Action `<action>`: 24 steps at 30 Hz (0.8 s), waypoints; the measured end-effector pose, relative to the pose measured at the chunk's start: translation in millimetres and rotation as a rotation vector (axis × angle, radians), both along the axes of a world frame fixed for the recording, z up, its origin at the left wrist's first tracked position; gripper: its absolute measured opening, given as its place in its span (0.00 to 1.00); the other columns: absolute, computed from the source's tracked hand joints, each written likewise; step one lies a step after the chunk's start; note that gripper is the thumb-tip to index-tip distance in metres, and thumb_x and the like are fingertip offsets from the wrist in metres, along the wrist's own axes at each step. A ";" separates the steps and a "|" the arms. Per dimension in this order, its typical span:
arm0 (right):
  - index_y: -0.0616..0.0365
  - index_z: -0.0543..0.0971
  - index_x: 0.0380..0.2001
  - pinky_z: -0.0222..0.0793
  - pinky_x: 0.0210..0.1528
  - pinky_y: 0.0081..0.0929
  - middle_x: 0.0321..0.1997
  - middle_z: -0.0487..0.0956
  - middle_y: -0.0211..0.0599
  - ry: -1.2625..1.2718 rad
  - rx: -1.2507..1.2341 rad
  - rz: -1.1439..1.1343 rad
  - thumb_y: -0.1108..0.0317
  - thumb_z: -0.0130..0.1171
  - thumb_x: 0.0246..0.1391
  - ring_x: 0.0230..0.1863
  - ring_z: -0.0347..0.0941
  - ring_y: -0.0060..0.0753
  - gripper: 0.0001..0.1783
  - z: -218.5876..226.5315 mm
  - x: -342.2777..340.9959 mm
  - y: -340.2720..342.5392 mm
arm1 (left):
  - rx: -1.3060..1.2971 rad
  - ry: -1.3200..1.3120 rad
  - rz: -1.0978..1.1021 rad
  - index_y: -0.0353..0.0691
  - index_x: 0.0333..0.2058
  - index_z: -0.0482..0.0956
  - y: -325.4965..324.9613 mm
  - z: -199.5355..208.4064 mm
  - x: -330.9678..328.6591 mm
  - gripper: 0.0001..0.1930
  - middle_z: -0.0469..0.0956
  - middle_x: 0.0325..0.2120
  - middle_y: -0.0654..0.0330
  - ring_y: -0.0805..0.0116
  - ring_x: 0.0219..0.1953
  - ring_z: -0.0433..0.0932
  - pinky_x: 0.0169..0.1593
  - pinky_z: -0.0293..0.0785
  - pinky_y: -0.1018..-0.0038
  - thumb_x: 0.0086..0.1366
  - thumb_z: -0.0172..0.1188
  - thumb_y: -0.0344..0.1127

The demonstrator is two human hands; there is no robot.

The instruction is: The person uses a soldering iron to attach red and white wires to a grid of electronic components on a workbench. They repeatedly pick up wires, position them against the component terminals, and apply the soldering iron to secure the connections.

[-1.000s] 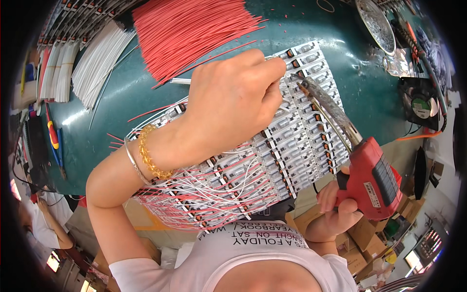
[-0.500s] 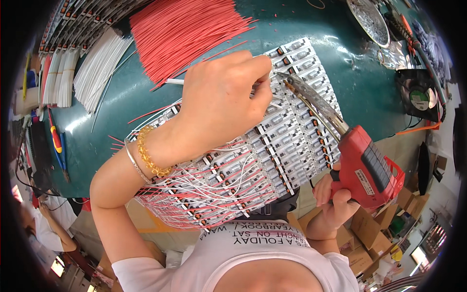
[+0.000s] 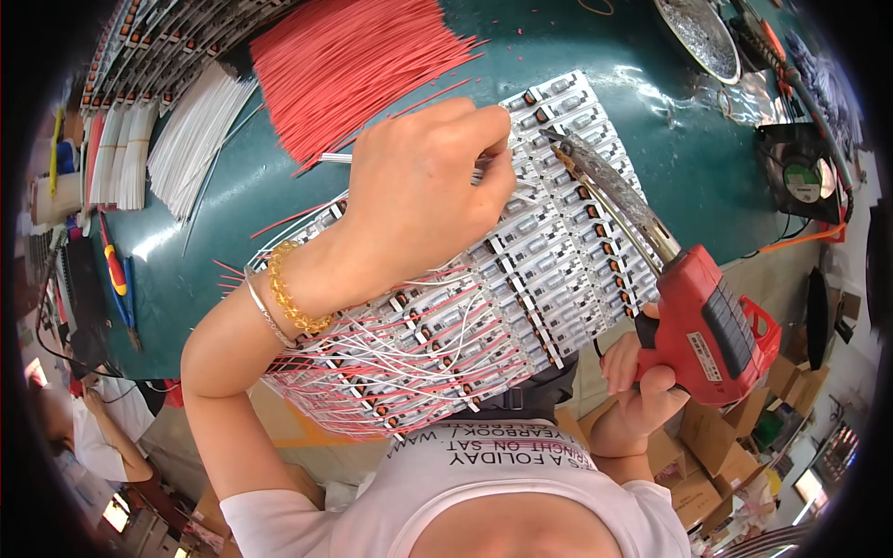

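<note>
far left: flat bundles of white wires (image 3: 191, 139) and red wires (image 3: 358, 60) on glossy green table (image 3: 223, 232) | centre: left hand (image 3: 419, 191) pinching a thin white wire over ribbed circuit-board panel (image 3: 521, 279) | right: right hand (image 3: 637, 395) gripping red pistol-shaped soldering gun (image 3: 698, 321), crusted metal tip on panel's far edge

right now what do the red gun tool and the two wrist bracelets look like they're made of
Red gun tool: matte red plastic body by its look, with a tarnished, crusted metal barrel. Beaded bracelet: glossy gold-coloured beads, material unclear. Thin bangle: shiny silvery metal, probably.
</note>
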State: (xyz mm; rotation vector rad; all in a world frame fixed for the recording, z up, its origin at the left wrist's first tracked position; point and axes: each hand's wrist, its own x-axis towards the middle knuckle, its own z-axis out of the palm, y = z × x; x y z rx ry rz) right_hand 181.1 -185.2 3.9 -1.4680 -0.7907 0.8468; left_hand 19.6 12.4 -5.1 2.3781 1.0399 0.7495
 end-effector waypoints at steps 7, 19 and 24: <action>0.75 0.61 0.50 0.55 0.15 0.17 0.09 0.62 0.25 0.022 0.028 0.013 0.37 0.53 0.50 0.09 0.57 0.18 0.46 0.9 5.1 -0.5 | 0.026 -0.148 -0.027 0.36 0.25 0.77 -0.4 2.3 -4.3 0.04 0.74 0.29 0.59 0.66 0.20 0.72 0.25 0.68 0.73 0.49 0.63 0.25; 0.74 0.62 0.50 0.56 0.14 0.18 0.09 0.64 0.25 0.005 0.030 0.000 0.34 0.50 0.51 0.08 0.58 0.20 0.46 -3.0 9.2 -16.0 | -0.028 -0.053 -0.056 0.34 0.24 0.73 -7.4 1.0 -1.2 0.06 0.73 0.27 0.57 0.63 0.26 0.75 0.28 0.70 0.74 0.51 0.62 0.24; 0.73 0.63 0.47 0.57 0.14 0.18 0.09 0.64 0.26 0.039 -0.028 0.078 0.37 0.53 0.50 0.09 0.59 0.20 0.43 -4.0 14.4 -17.3 | -0.014 -0.047 -0.044 0.34 0.24 0.72 -9.6 0.8 -0.4 0.05 0.73 0.26 0.58 0.63 0.26 0.75 0.28 0.71 0.74 0.51 0.61 0.23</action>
